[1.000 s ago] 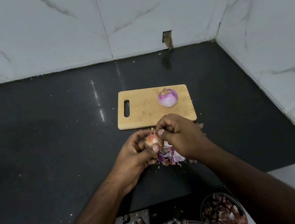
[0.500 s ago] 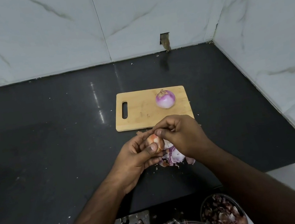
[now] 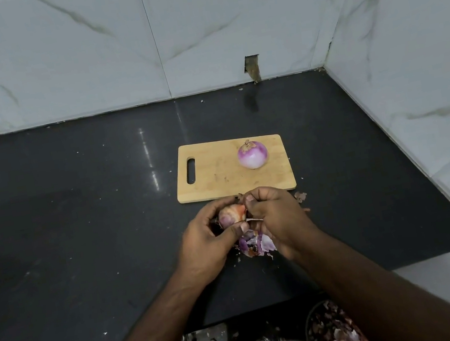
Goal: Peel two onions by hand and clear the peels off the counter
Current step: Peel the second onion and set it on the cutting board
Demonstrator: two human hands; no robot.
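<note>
The left hand (image 3: 209,244) cups a small, partly peeled onion with pink-orange papery skin (image 3: 230,215), its fingers curled behind the bulb and its thumb pressed across the near side, so this grip is closed around the onion. The onion sits in the gap between the two hands, just in front of the near edge of the rectangular light wooden cutting board with a slot handle (image 3: 219,177). The right hand (image 3: 279,217) meets it from the right side: its fingertips are bent in against the onion's right flank, where a flap of skin stands up, and this grip pinches at that skin. A thin pale strip of peel runs between the two thumbs.

Under the right palm, on the black stone counter (image 3: 78,224), lies a loose heap of purple and white onion peels (image 3: 255,245), touching the heel of the right hand. A few smaller scraps lie on the counter just right of the right hand.

A second, fully peeled round onion, white with a purple top (image 3: 253,154), rests on the right part of the board, well apart from both hands.
</note>
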